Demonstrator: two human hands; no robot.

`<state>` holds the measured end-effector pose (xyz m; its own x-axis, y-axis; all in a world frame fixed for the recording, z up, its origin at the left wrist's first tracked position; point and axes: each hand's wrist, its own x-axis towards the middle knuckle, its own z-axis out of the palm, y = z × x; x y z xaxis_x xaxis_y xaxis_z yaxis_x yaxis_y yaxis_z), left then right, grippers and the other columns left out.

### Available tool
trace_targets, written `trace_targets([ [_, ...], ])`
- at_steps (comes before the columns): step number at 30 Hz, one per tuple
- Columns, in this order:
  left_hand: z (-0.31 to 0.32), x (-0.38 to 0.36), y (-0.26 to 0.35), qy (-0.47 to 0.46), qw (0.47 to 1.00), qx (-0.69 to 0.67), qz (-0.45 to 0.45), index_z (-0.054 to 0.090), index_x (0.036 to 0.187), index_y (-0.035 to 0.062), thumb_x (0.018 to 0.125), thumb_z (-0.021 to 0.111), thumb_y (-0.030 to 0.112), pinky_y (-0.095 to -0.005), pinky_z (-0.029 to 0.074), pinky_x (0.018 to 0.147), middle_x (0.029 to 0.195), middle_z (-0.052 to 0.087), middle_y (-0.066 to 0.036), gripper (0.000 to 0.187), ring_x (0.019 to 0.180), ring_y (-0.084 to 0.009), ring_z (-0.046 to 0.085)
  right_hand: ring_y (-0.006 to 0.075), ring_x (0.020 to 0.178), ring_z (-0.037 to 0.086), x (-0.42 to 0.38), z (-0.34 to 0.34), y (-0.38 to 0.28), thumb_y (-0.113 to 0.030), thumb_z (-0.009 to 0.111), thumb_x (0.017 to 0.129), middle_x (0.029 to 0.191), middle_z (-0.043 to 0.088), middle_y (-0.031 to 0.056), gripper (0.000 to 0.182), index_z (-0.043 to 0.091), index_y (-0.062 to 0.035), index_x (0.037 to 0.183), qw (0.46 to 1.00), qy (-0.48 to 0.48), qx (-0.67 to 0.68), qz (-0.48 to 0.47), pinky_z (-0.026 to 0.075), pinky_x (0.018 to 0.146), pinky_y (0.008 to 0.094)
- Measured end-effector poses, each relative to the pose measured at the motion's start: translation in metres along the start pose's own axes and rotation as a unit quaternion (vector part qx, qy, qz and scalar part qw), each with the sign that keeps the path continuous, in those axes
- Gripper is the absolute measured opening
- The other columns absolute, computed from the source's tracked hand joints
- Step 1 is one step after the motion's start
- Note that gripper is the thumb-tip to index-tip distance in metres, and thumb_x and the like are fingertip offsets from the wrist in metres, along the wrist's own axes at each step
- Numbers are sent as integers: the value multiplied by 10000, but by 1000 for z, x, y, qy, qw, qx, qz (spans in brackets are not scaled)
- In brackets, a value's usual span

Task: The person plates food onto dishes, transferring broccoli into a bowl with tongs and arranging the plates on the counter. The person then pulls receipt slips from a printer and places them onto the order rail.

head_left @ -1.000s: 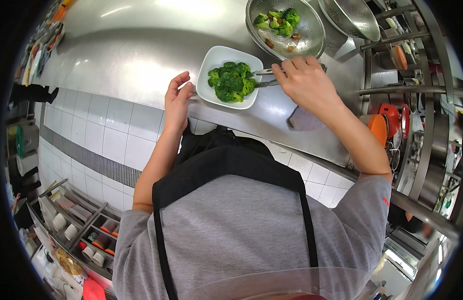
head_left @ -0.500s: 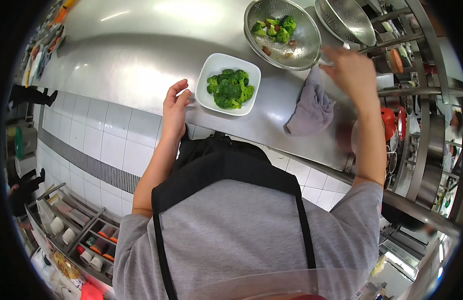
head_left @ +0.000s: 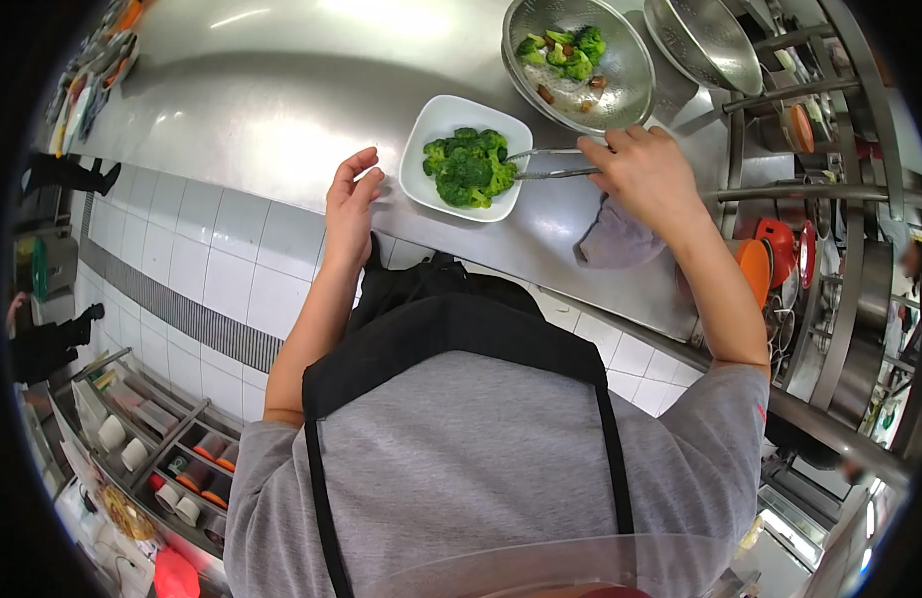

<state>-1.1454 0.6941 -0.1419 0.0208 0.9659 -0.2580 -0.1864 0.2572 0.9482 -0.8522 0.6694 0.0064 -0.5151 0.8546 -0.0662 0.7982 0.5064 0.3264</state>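
Note:
My right hand (head_left: pixel 648 177) grips metal tongs (head_left: pixel 560 175), whose tips reach over the right rim of a white square bowl (head_left: pixel 418 184) to the broccoli (head_left: pixel 468 169) heaped inside. To the left of the bowl, my left hand (head_left: pixel 352 209) hovers by the counter edge with its fingers apart and nothing in it. Behind the tongs sits a metal colander (head_left: pixel 630 85) holding several broccoli florets (head_left: pixel 577 65) and a few brown bits. Partly under my right wrist lies a crumpled grey-purple cloth (head_left: pixel 615 239).
A second metal colander (head_left: pixel 715 60) stands at the back right of the steel counter (head_left: pixel 281 110). Shelving with metal rails (head_left: pixel 809 189) and red and orange pans rises on the right. A tray of containers (head_left: pixel 182 468) is behind me at lower left.
My right hand has moved left and nearer from beside the colander, bringing the tongs to the broccoli in the bowl. My left hand stays nearly still.

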Motion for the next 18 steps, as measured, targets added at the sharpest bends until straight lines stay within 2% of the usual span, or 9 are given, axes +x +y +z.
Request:
trace_targets([
  [12, -2, 0, -2, 13, 1000, -19, -3, 495, 1089, 56, 794, 516, 118, -228, 363, 764, 1066, 497, -42, 302, 927, -105, 457, 198, 705, 550, 1, -22, 15, -248, 661, 638, 730, 536, 36, 374, 570, -136, 983, 998, 41, -5, 38, 448, 607, 313],
  [15, -2, 1, -1, 18, 1000, -15, -6, 495, 1089, 56, 794, 515, 115, -224, 362, 759, 1067, 497, -41, 302, 926, -103, 456, 212, 681, 578, -9, -41, 35, -299, 630, 691, 749, 581, 56, 352, 573, -128, 995, 991, 97, -4, 95, 455, 589, 322],
  [17, -2, 1, -1, 20, 1000, -14, -5, 495, 1089, 56, 793, 515, 113, -222, 362, 754, 1066, 497, -40, 302, 925, -102, 456, 251, 655, 590, -18, -56, 47, -338, 614, 721, 765, 605, 96, 372, 579, -97, 1003, 950, 118, 73, 281, 465, 567, 340],
  [18, -3, 2, -3, 17, 1000, -2, -6, 483, 1108, 61, 802, 509, 131, -220, 358, 746, 1084, 485, -35, 315, 908, -92, 465, 281, 649, 595, -28, -44, 58, -356, 611, 731, 781, 612, 137, 387, 587, -55, 972, 939, 186, 93, 272, 467, 570, 366],
])
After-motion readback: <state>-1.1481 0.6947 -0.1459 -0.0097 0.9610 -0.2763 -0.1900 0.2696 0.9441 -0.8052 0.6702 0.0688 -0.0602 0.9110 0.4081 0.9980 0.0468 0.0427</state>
